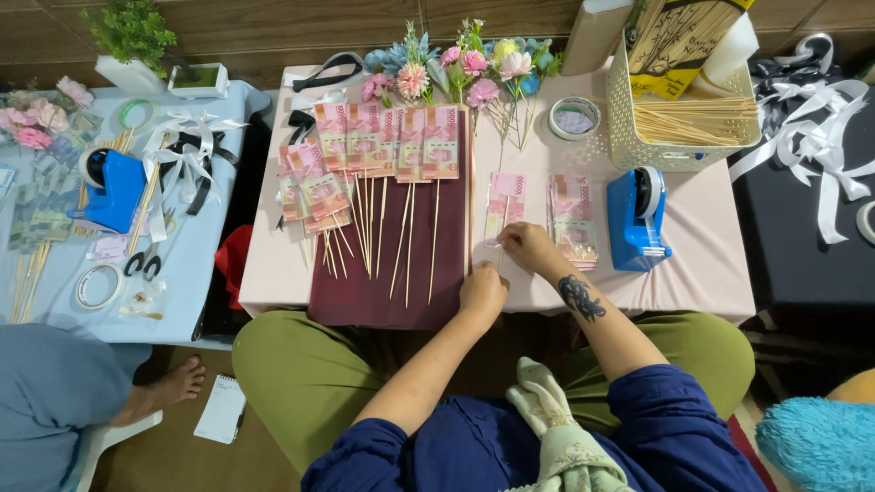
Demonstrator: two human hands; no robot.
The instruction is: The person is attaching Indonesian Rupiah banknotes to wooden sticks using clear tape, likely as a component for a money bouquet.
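Centre frame, desk (711,237): right hand (527,246) pinches a wooden skewer (502,223) against a pink banknote (507,196); left hand (483,292), grip clenched, steadies its lower end.

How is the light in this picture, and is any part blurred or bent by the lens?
Head view: the light is soft and even, with only faint shadows under the sticks on the maroon cloth; no strong glare, though the white ribbons look bright; the hands, left and right, are sharp; the wide lens bends the table edges slightly near the corners.
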